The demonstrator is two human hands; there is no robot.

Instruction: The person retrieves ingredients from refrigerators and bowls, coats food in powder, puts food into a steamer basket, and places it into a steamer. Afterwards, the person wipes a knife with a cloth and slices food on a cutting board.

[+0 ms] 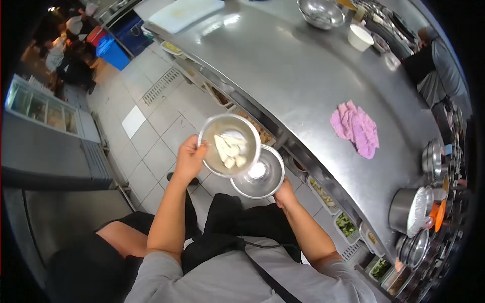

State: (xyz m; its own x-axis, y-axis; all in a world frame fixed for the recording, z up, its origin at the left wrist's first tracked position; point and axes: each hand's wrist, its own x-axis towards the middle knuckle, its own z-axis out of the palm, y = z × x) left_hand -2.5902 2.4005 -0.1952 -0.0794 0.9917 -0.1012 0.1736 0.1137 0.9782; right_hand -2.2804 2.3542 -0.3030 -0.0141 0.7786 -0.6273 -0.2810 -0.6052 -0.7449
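My left hand (190,157) grips the rim of a round metal bowl (208,160), thumb over the edge. Several pale, whitish food pieces (230,150) lie inside it; their kind I cannot make out. A second metal bowl (268,177), with no contents showing, is held at its lower right edge by my right hand (284,193). The left bowl overlaps the upper left of this one. Both bowls are in front of my body, above the floor beside the counter. The fingers of my right hand are mostly hidden behind its bowl.
A steel counter (283,65) runs along my right, with a crumpled pink cloth (356,129), a white cutting board (186,14) and a large pot (404,211) on it. Food trays (346,224) line the shelf below. Another person (439,65) stands across the counter; someone is close at my left.
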